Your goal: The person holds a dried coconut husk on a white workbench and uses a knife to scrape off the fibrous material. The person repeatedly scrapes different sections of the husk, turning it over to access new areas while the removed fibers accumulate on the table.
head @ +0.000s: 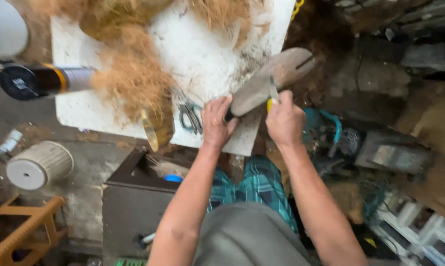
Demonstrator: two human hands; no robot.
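Note:
My left hand (216,122) grips the near end of a flat grey-brown piece (276,79), shaped like a sole with a slot at its far end, and holds it against the edge of a white board (203,54). My right hand (284,120) is closed on a yellow-handled knife (273,91) whose blade rests on the piece's side. Scissors (190,117) lie on the board just left of my left hand. Piles of brown fibre (134,74) cover much of the board.
A black and grey cylinder with an orange band (45,80) lies at the board's left edge. A ribbed white spool (37,165) and an orange stool (20,231) stand at lower left. A dark box (134,197) sits below the board. Cluttered tools and teal cord (331,128) lie to the right.

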